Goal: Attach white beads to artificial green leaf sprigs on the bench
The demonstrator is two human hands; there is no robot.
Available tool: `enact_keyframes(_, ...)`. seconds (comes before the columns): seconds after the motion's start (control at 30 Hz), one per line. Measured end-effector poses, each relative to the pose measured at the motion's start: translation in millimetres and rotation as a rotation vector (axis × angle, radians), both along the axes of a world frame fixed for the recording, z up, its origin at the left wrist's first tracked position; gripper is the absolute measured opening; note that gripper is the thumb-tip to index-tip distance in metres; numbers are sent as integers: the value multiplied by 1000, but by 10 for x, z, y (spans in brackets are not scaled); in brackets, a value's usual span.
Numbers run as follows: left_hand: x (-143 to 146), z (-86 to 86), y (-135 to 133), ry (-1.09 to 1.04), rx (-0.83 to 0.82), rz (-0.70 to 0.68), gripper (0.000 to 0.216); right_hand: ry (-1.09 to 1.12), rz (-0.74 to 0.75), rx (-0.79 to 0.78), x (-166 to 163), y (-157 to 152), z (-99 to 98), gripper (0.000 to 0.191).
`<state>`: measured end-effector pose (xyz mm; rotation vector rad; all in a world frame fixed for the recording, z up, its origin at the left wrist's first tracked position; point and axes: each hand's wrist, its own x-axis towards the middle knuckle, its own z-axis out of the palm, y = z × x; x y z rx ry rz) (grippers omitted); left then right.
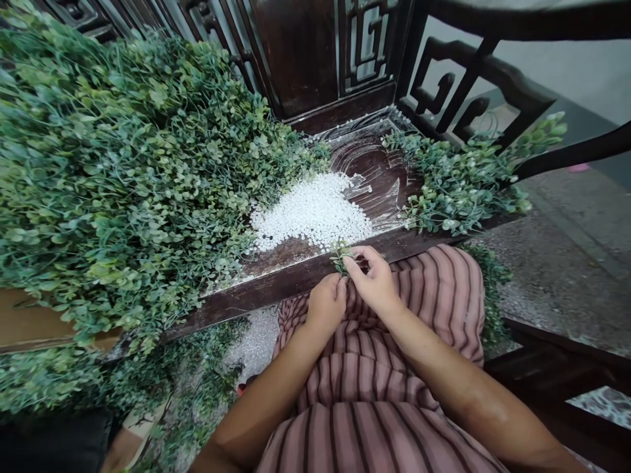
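Held just above the front edge of the seat [261,293], near mid-length: 1 small green sprig [339,253]. Gripped low on the stem by the closed fingers of the left hand [327,301]. Pinched higher up, at the leaves, between thumb and index fingertip of the right hand [371,279]. Spread behind the front edge, just beyond the hands: 1 heap of white beads [315,211]. Piled over the left part, up to the rear edge: 1 large mass of green foliage [133,164]. Laid along the right edge: 1 smaller leafy bunch [456,180]. Raised along the rear edge: 1 dark openwork backrest [305,59].
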<state>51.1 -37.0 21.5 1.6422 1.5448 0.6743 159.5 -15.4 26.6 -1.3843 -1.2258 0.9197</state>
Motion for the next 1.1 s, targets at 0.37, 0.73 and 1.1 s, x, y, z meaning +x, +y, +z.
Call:
enact_keyframes(0.37,-437,-9,558,146,102,109,18,318,0,-137,175,56,47,17)
enact_keyframes(0.73,-414,-278,899,336,161,208,11,168,175,-168,249,-24,-64,24)
enact_keyframes(1.1,-345,52,467,-692,-241,381,21,3,270,-199,272,-35,-42,32)
